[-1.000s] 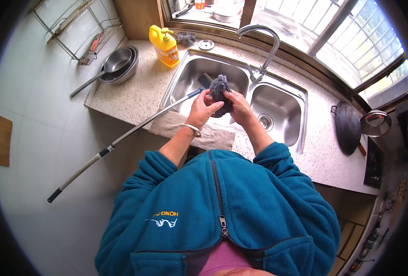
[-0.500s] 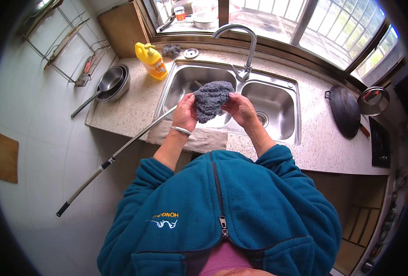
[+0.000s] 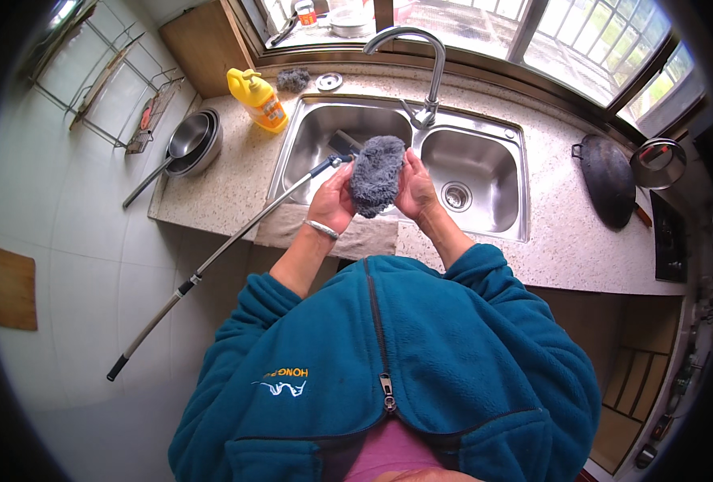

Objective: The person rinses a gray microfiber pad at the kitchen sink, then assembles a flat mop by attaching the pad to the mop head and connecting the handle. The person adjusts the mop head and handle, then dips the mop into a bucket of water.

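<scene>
A fluffy grey mop cover (image 3: 377, 177) is held up over the near edge of the double sink, squeezed into a narrow upright bundle. My left hand (image 3: 334, 202) grips its left side, and my right hand (image 3: 415, 189) presses on its right side with the fingers mostly behind it. Just beyond my left hand, a long-handled mop pole (image 3: 240, 233) slants across the counter edge. Its blue joint reaches the left basin, where a flat dark mop head (image 3: 343, 143) shows partly behind the cover.
The steel sink (image 3: 485, 165) has a curved tap (image 3: 437, 72) behind it. A yellow pump bottle (image 3: 257, 100), a grey fluffy clump (image 3: 294, 79) and a drain strainer (image 3: 329, 81) stand behind the left basin. Nested pans (image 3: 194, 140) lie left, a dark wok (image 3: 605, 181) right. A cloth (image 3: 292, 229) drapes the front edge.
The grey mop cover has gone from spread wide between my fingertips to gathered narrow between both palms. My hands have come closer together. More of the pole's blue joint now shows.
</scene>
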Demonstrator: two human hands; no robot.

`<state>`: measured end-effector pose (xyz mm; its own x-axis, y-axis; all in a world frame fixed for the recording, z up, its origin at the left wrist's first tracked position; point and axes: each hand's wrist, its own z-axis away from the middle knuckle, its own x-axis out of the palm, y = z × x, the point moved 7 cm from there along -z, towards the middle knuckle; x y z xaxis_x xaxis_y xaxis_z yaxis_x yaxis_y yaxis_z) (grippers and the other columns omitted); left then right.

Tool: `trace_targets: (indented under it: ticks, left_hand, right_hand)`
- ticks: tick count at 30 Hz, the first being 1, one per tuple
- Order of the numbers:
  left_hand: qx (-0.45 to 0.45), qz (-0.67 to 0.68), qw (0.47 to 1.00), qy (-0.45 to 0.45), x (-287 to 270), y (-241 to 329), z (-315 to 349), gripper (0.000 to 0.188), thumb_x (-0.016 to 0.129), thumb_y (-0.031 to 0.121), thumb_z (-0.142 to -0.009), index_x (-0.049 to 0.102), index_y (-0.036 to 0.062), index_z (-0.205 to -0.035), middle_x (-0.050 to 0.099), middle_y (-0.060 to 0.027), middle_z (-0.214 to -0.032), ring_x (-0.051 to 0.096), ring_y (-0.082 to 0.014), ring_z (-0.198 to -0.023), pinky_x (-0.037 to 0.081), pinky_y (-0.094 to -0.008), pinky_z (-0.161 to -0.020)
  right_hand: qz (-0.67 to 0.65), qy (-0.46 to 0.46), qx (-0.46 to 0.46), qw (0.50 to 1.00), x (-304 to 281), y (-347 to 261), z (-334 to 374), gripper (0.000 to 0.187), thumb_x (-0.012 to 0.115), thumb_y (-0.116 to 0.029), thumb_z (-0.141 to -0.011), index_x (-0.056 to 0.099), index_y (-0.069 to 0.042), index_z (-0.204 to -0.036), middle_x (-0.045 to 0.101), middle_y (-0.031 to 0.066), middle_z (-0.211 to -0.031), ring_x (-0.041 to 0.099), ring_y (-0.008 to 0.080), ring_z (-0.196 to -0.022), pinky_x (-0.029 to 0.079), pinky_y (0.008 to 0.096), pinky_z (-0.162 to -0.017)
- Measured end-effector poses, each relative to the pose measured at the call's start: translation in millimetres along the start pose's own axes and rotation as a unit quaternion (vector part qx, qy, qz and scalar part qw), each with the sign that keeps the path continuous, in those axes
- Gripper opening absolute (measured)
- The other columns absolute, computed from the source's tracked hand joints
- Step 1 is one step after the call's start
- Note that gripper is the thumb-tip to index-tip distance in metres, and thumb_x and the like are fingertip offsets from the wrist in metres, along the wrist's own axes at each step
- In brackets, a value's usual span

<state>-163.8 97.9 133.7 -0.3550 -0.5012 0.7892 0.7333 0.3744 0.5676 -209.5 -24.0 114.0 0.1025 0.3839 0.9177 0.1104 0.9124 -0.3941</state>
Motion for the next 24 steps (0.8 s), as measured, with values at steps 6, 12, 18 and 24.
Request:
trace_targets:
  ticks: [6, 12, 18, 24]
  left_hand:
    - [-0.109, -0.112, 0.987, 0.034, -24.8, -14.3, 25.5, 0.025, 0.054, 0.013, -0.093, 0.057, -0.001, -0.113, 0.067, -0.0115, -0.101, 0.066, -0.0183, -0.09, 0.055, -0.0337, -0.076]
    - [-0.148, -0.141, 0.978, -0.043, -21.5, -6.6, 71.2, 0.022, 0.055, 0.011, -0.089, 0.057, -0.0026, -0.106, 0.064, -0.0097, -0.092, 0.062, -0.0152, -0.074, 0.053, -0.027, -0.059]
    - [-0.005, -0.02, 0.998, 0.051, -62.7, 4.8, 74.0, 0.039, 0.052, 0.01, -0.089, 0.052, -0.008, -0.124, 0.06, -0.0163, -0.121, 0.061, -0.0206, -0.098, 0.051, -0.0367, -0.086]
    - [0.094, -0.164, 0.975, 0.114, -76.4, -8.4, 69.8, 0.018, 0.053, 0.024, -0.099, 0.061, 0.0087, -0.102, 0.064, -0.0031, -0.1, 0.058, -0.0109, -0.094, 0.047, -0.0307, -0.084]
  right_hand:
    - [0.034, 0.017, -0.009, 0.999, -2.1, -6.7, 2.0, 0.061, 0.031, -0.061, -0.097, 0.034, -0.018, -0.141, 0.053, 0.0098, -0.132, 0.053, 0.0288, -0.12, 0.046, 0.0523, -0.095]
    - [-0.002, 0.019, -0.028, 0.999, -29.8, -15.4, 1.8, 0.062, 0.035, -0.059, -0.097, 0.04, -0.011, -0.136, 0.056, 0.0125, -0.129, 0.055, 0.0313, -0.116, 0.046, 0.0514, -0.097]
    - [-0.156, -0.179, 0.05, 0.97, -0.3, 4.8, 1.0, 0.043, 0.043, -0.045, -0.099, 0.05, -0.012, -0.125, 0.06, 0.0112, -0.119, 0.058, 0.0266, -0.105, 0.048, 0.0454, -0.09]
    - [0.125, -0.169, 0.115, 0.971, 53.2, 74.3, 9.6, 0.072, 0.061, -0.019, -0.087, 0.026, -0.008, -0.148, 0.045, 0.0131, -0.14, 0.045, 0.0266, -0.13, 0.038, 0.0415, -0.108]
